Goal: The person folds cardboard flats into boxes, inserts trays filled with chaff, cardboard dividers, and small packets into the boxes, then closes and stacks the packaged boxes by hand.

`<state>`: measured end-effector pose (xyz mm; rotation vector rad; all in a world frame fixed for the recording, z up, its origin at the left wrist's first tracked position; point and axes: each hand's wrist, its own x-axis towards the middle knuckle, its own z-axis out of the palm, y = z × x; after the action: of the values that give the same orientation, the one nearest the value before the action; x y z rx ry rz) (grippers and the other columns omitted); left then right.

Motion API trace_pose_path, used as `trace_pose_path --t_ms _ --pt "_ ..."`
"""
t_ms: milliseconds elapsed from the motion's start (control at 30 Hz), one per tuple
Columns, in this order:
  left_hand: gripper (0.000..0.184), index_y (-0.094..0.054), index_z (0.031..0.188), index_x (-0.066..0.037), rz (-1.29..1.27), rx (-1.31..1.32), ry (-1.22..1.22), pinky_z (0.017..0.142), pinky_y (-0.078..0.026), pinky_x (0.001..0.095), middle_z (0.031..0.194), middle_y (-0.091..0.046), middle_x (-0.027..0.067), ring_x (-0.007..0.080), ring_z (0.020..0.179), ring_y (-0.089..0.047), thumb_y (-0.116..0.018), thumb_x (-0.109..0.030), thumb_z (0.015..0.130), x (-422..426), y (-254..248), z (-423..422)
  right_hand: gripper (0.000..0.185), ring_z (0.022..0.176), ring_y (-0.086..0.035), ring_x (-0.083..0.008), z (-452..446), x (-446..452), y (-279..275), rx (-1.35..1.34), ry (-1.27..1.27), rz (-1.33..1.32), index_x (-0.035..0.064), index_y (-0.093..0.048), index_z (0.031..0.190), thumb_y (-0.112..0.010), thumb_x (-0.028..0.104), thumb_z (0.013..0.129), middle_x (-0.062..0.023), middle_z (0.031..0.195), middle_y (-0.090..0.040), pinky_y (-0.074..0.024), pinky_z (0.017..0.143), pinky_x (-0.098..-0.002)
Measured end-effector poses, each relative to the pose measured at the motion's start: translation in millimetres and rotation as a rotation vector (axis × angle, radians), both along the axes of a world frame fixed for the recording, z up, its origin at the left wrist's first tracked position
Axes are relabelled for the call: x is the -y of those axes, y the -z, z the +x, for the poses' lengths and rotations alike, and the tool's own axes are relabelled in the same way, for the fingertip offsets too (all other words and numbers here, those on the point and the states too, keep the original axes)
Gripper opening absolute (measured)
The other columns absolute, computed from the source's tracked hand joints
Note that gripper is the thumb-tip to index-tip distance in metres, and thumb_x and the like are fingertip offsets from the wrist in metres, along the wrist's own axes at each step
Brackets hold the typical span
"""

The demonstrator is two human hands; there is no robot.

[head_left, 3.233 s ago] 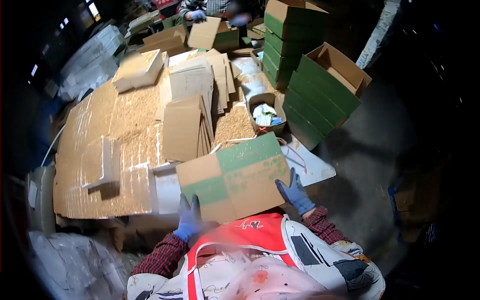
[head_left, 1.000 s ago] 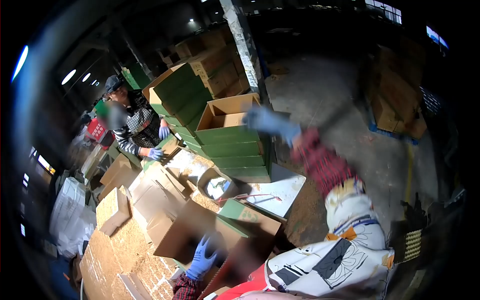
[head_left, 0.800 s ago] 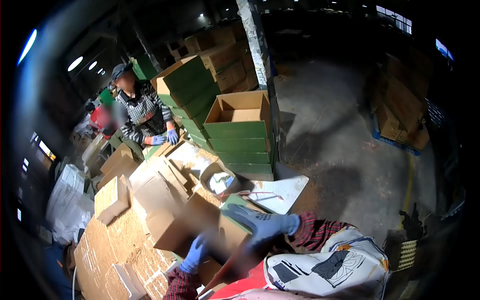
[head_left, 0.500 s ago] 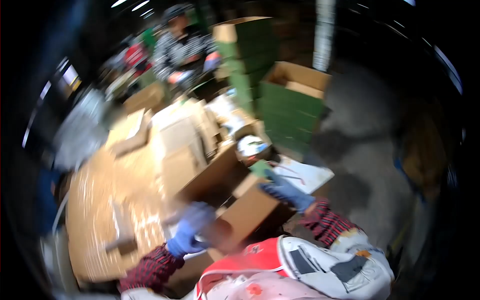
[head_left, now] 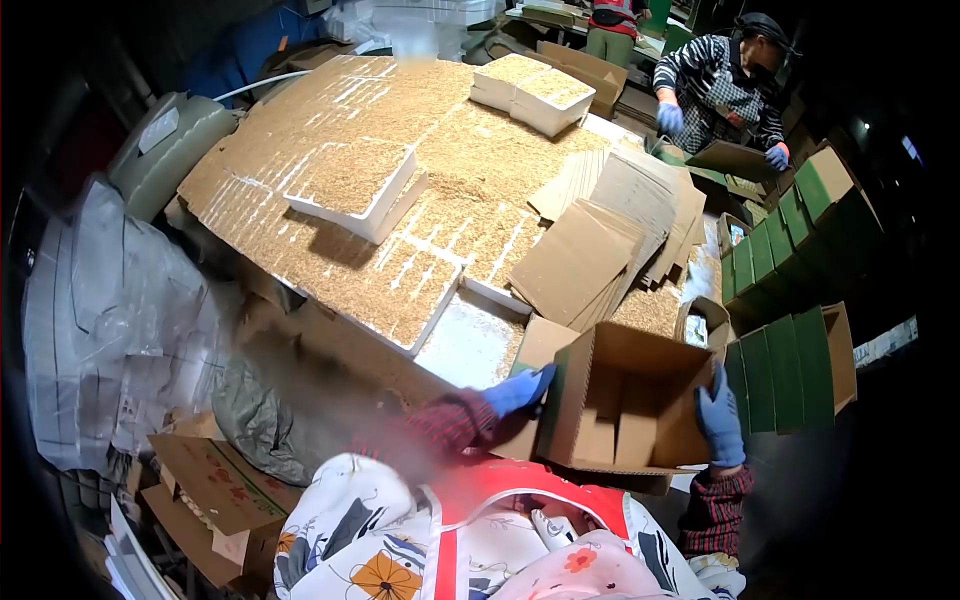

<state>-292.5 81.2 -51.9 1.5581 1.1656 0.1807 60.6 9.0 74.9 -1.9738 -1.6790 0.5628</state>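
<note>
An open cardboard box (head_left: pixel 650 405), its mouth facing me and its inside showing, stands at the table's near edge between my hands. My left hand (head_left: pixel 518 390), in a blue glove, presses along the outside of its left wall with the fingers nearly straight. On the opposite side, my right hand (head_left: pixel 719 415), also gloved in blue, grips the right wall, fingers pointing up. Flat cardboard sheets (head_left: pixel 575 262) lie in a loose pile just behind the box. Left of it is a shallow white tray (head_left: pixel 470 340) with a bare, pale bottom.
White trays of tan, grainy material (head_left: pixel 365 180) cover the table, a few stacked higher (head_left: pixel 530 90). Green boxes (head_left: pixel 785 375) stand in rows at right. Across the table, a person (head_left: pixel 725 85) in blue gloves handles cardboard. Plastic-wrapped stacks (head_left: pixel 120 320) and a printed carton (head_left: pixel 220 490) sit at left.
My view has swung left and steadied, bringing the trays into sight. My left hand, earlier apart and blurred, is now against the box's left side. My right hand has shifted to the right wall.
</note>
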Motion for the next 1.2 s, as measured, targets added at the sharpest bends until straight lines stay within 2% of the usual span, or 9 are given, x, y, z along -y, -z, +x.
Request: trace_pose_path --t_ms 100,167,400,533,733,833,1000,1167,1200 --pt "0.041 -0.056 0.122 -0.002 0.335 0.288 -0.702 0.085 -0.047 0.0324 0.107 -0.064 0.0105 0.0189 0.097 -0.058 -0.066 -0.013 0.084 27.8 40.9 -57.1 0.053 0.112 -0.055 -0.0361 16.7 1.4 41.3 0.014 0.002 0.02 0.0003 -0.041 0.135 -0.053 0.01 0.084 -0.0242 0.12 -0.056 -0.0429 0.094 -0.0388" --pt "0.049 -0.051 0.125 0.004 0.925 -0.162 -1.028 0.092 -0.045 0.0366 0.108 -0.062 0.0153 0.0268 0.099 -0.057 -0.068 -0.008 0.081 11.3 71.8 -128.1 0.056 0.117 -0.049 -0.0395 9.2 8.8 51.1 0.031 0.085 0.049 0.0005 -0.041 0.135 -0.056 0.017 0.083 -0.0256 0.127 -0.051 -0.0384 0.1 -0.0408" --pt "0.101 -0.028 0.143 0.003 -0.048 0.13 -1.732 0.111 -0.027 0.0381 0.148 -0.032 0.0152 0.0282 0.132 -0.036 -0.04 -0.075 0.081 -57.4 199.6 -237.8 0.054 0.113 -0.053 -0.0374 -26.6 32.8 28.4 -0.019 0.242 0.046 0.0012 -0.046 0.131 -0.057 0.034 0.089 -0.0249 0.123 -0.054 -0.0421 0.096 -0.0402" --pt "0.104 -0.008 0.151 -0.016 -0.024 0.544 -1.672 0.105 -0.036 0.039 0.153 -0.017 0.0132 0.024 0.132 -0.035 -0.057 -0.069 0.077 -40.2 113.7 -189.7 0.053 0.113 -0.053 -0.0339 -28.7 31.5 26.8 -0.151 0.278 0.116 0.0015 -0.046 0.13 -0.059 0.035 0.09 -0.0228 0.123 -0.053 -0.0429 0.094 -0.0368" --pt "0.071 -0.051 0.126 -0.007 -0.004 0.767 -1.475 0.075 -0.053 0.0381 0.102 -0.061 0.0102 0.0241 0.083 -0.061 -0.065 -0.057 0.078 -20.8 88.0 -210.0 0.043 0.104 -0.055 -0.0307 -24.8 31.0 36.9 -0.295 0.244 0.156 0.0014 -0.05 0.124 -0.059 0.03 0.092 -0.0185 0.114 -0.056 -0.0439 0.09 -0.0352" --pt "0.07 -0.04 0.136 -0.004 -0.329 1.347 -0.923 0.101 -0.041 0.0382 0.132 -0.05 0.0113 0.0269 0.117 -0.05 -0.06 -0.048 0.085 0.9 9.0 -203.3 0.036 0.099 -0.056 -0.028 -9.6 27.9 60.4 -0.238 0.116 0.202 0.0014 -0.053 0.12 -0.054 0.027 0.095 -0.0151 0.108 -0.058 -0.0449 0.086 -0.0339" --pt "0.063 -0.034 0.142 -0.006 -0.307 1.276 -0.704 0.104 -0.039 0.0409 0.139 -0.044 0.0132 0.0274 0.125 -0.046 -0.049 -0.042 0.093 12.8 -126.2 -157.6 0.031 0.096 -0.057 -0.0215 -13.5 22.7 68.8 -0.806 0.217 0.125 0.0011 -0.057 0.115 -0.05 0.026 0.097 -0.0107 0.109 -0.061 -0.0447 0.085 -0.0321" --pt "0.059 -0.034 0.14 -0.002 -0.385 0.963 -0.453 0.102 -0.042 0.0455 0.136 -0.045 0.0176 0.0313 0.121 -0.049 -0.045 -0.039 0.095 7.7 -185.9 -112.1 0.039 0.101 -0.055 -0.0189 -35.4 24.0 34.9 -0.61 0.231 0.098 0.0006 -0.056 0.119 -0.047 0.033 0.098 -0.0098 0.113 -0.06 -0.0427 0.091 -0.0297" --pt "0.062 -0.037 0.138 -0.001 0.103 0.635 -0.104 0.104 -0.04 0.0429 0.136 -0.045 0.0174 0.0302 0.123 -0.048 -0.057 -0.034 0.089 9.2 -173.4 -122.6 0.04 0.101 -0.055 -0.0188 -37.1 22.8 44.0 -0.611 0.219 0.141 0.0012 -0.056 0.119 -0.047 0.033 0.098 -0.0098 0.113 -0.06 -0.0428 0.091 -0.0296"
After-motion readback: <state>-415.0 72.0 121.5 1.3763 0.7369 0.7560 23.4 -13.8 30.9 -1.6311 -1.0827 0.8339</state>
